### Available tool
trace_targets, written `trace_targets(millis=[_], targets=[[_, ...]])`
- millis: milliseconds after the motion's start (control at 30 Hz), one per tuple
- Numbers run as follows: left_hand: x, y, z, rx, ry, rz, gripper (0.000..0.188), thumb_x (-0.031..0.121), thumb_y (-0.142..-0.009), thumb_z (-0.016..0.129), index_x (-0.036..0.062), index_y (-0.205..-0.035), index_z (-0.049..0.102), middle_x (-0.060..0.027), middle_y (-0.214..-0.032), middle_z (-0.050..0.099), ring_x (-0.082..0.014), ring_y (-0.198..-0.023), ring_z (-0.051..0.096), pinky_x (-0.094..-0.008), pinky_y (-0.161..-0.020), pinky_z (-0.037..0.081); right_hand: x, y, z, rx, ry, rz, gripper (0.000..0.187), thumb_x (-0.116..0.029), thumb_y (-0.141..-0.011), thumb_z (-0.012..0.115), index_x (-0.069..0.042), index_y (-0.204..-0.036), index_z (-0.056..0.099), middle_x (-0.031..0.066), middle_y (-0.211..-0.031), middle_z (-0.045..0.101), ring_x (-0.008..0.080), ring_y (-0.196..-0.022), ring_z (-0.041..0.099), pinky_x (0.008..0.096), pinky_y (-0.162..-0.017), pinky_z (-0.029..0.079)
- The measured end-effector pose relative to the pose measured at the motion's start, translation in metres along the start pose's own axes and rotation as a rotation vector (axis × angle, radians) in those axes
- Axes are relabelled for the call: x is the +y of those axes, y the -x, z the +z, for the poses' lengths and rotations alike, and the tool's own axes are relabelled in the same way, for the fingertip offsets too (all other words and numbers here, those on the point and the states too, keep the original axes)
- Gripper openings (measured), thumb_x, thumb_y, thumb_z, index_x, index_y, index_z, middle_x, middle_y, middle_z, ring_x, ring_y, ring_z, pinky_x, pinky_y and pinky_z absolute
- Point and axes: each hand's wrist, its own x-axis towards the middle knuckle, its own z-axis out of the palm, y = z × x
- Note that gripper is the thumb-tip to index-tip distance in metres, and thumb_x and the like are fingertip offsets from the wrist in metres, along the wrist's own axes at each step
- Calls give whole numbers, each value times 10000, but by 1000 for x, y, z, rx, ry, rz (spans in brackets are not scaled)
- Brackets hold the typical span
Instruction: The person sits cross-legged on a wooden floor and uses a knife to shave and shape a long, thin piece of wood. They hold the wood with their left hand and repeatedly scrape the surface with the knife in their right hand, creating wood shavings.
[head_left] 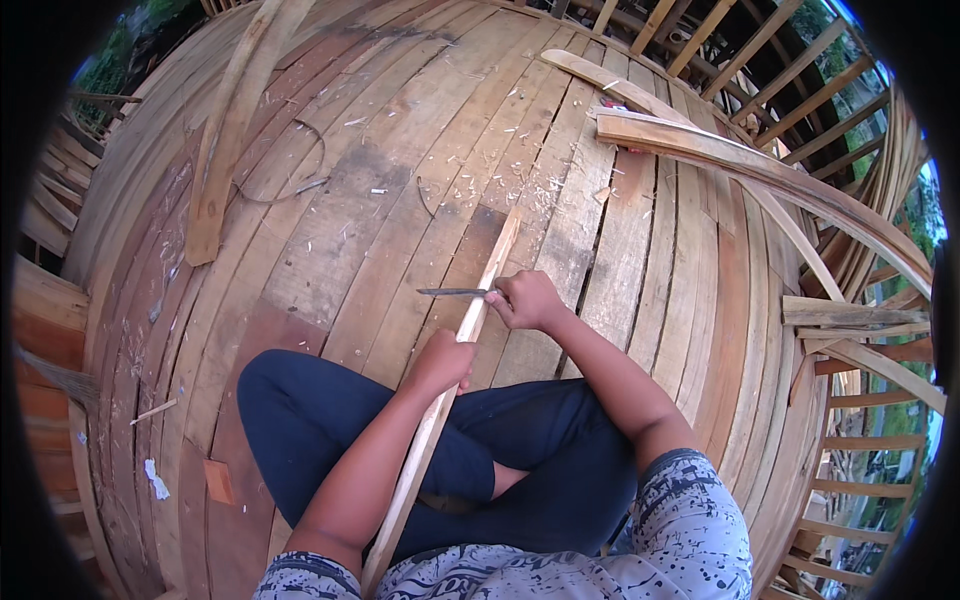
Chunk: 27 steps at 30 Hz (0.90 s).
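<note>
A long, narrow wooden strip (pixel 425 440) runs from beside my waist, across my crossed legs, to a far end above the plank floor. My left hand (pixel 442 362) is wrapped round the strip at about its middle. Just farther along, my right hand (pixel 527 299) grips a knife (pixel 450 292) by its handle, which the fingers mostly hide. The dark blade points left and lies across the strip; whether it bites into the wood cannot be made out.
Wood shavings (pixel 535 190) litter the plank floor (pixel 350 250) ahead. A long board (pixel 215 170) lies at the far left, and curved planks (pixel 740 155) lie at the right. Slatted railings (pixel 870 480) edge the floor. A small wood block (pixel 218 482) sits left of my knee.
</note>
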Motion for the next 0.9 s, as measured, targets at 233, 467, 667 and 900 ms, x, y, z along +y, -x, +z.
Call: trace_targets(millis=[233,467,667,900], targets=[[6,-2,4,6,-94,32,277,135,-898,602,-113,-1022,599,-106,-704,602,-191,-500,595,-361,-448,490,35,-11,-3,27,75,209,524,-504,-968,543,-60,-749,715,210,-668,666,423,-684,682,518,-652,538],[6,2,2,22,12,12,273,121,-888,595,-124,-1009,602,-105,-669,589,-191,-487,589,-364,-455,501,26,-10,7,89,-17,137,521,-487,-974,538,-56,-738,710,218,-658,657,425,-655,677,515,-627,543],[0,-7,7,44,-88,44,248,104,-884,587,-126,-976,594,-111,-653,586,-193,-465,579,-368,-438,489,45,-16,1,62,-19,269,534,-494,-977,533,-53,-730,707,220,-657,656,427,-663,675,513,-661,548],[-4,-10,7,19,-135,69,247,107,-874,591,-137,-913,596,-115,-654,588,-206,-464,581,-376,-434,483,50,-9,-7,61,24,354,530,-497,-978,530,-55,-758,722,242,-734,684,431,-741,695,520,-686,554]])
